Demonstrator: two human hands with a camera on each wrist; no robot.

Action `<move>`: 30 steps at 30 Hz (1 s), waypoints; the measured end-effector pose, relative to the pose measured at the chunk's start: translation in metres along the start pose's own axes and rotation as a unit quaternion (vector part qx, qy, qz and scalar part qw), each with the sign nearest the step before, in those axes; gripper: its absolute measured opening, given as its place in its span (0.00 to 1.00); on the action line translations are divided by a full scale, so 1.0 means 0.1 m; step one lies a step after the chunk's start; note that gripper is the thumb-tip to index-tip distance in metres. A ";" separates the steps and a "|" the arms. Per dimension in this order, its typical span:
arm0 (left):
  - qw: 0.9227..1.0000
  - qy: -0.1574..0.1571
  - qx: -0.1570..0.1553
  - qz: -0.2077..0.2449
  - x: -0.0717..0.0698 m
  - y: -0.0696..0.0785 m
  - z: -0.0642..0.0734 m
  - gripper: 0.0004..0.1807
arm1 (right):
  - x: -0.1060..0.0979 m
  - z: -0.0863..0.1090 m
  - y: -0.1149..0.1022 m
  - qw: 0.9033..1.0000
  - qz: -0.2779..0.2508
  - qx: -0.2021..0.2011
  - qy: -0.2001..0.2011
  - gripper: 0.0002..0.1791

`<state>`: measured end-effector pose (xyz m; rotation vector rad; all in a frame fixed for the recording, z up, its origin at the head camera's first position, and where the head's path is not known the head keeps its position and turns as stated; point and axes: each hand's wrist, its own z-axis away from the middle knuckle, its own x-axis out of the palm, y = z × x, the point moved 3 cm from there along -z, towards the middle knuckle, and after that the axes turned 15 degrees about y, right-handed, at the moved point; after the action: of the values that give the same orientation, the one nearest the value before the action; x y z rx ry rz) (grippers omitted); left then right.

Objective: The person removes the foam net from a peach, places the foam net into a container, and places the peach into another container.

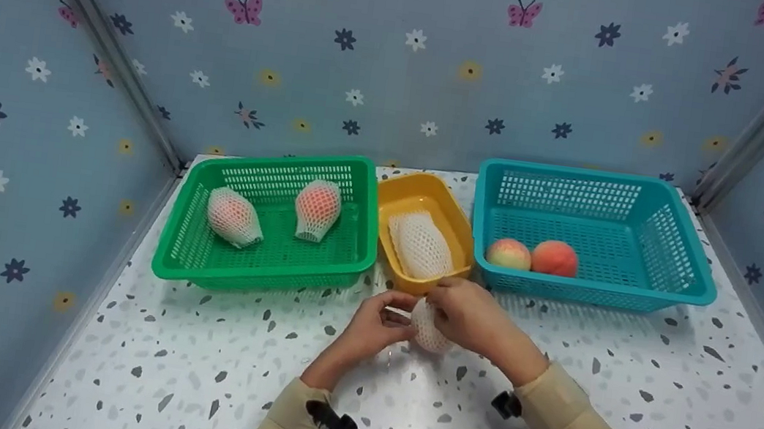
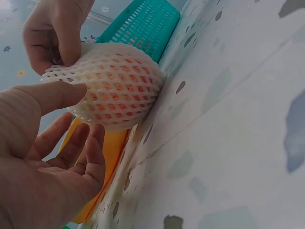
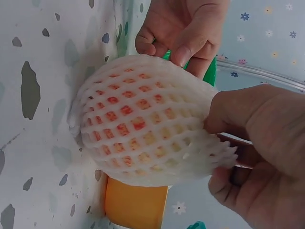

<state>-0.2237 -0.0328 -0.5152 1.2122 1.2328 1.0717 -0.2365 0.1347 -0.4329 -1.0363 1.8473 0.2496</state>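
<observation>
A peach in a white foam net [image 1: 430,330] stands on the table in front of the yellow basket, its red and yellow skin showing through the mesh. My right hand [image 1: 475,319] pinches the gathered end of the net [image 3: 221,152] between thumb and fingers. On the other side, my left hand [image 1: 371,325] rests its thumb against the net, with its other fingers loosely bent and spread beside the fruit, as the left wrist view shows. Inside the yellow basket [image 1: 396,188] lie white foam nets [image 1: 424,246].
On the left, a green basket [image 1: 264,269] holds two netted peaches, one at its left [image 1: 232,215] and one at its right [image 1: 318,207]. The blue basket [image 1: 593,290] on the right contains two bare peaches [image 1: 555,258]. A flower-patterned wall [image 1: 387,60] stands behind the baskets.
</observation>
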 end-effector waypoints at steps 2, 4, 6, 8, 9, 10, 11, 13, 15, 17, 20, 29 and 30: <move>1.000 -0.003 -0.006 0.002 0.00 0.00 0.00 0.22 | -0.01 0.00 0.00 1.000 0.005 0.005 0.003 0.08; 1.000 -0.005 -0.008 -0.005 -0.01 0.02 0.00 0.22 | -0.03 -0.01 0.01 1.000 0.008 0.015 0.003 0.07; 1.000 -0.006 -0.010 -0.014 -0.02 0.03 0.00 0.23 | -0.06 -0.01 0.02 1.000 0.013 0.028 0.001 0.07; 1.000 -0.009 -0.014 -0.018 -0.03 0.04 0.00 0.23 | -0.10 -0.02 0.02 0.999 0.021 0.038 0.000 0.06; 1.000 -0.010 -0.016 -0.020 -0.04 0.04 0.00 0.23 | -0.12 -0.02 0.02 0.999 0.025 0.041 0.001 0.05; 1.000 -0.010 -0.018 -0.021 -0.04 0.05 0.00 0.23 | -0.14 -0.02 0.02 0.999 0.028 0.043 0.003 0.05; 0.999 -0.009 -0.021 -0.023 -0.05 0.05 0.00 0.24 | -0.16 -0.02 0.02 0.999 0.032 0.042 0.006 0.06; 0.999 -0.010 -0.026 -0.027 -0.06 0.05 0.00 0.24 | -0.19 -0.03 0.01 0.998 0.042 0.037 0.017 0.06; 0.999 -0.011 -0.026 -0.033 -0.06 0.06 0.00 0.23 | -0.22 -0.03 0.01 0.998 0.046 0.031 0.030 0.06; 0.999 -0.015 -0.026 -0.039 -0.06 0.06 0.00 0.23 | -0.22 -0.02 0.01 0.997 0.054 0.025 0.041 0.06; 0.999 -0.023 -0.020 -0.041 -0.07 0.06 -0.01 0.23 | -0.18 0.00 0.02 0.997 0.059 0.027 0.038 0.07; 0.999 -0.033 -0.014 -0.019 -0.08 0.14 0.02 0.20 | 0.05 0.15 0.08 0.997 0.041 0.048 -0.048 0.18; 0.999 -0.035 -0.015 -0.013 -0.08 0.18 0.04 0.20 | 0.05 0.16 0.08 0.997 0.035 0.046 -0.050 0.16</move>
<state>-0.2191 -0.0400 -0.4965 1.1967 1.1724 1.0172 -0.2335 0.1460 -0.4471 -0.8813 1.7902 0.2500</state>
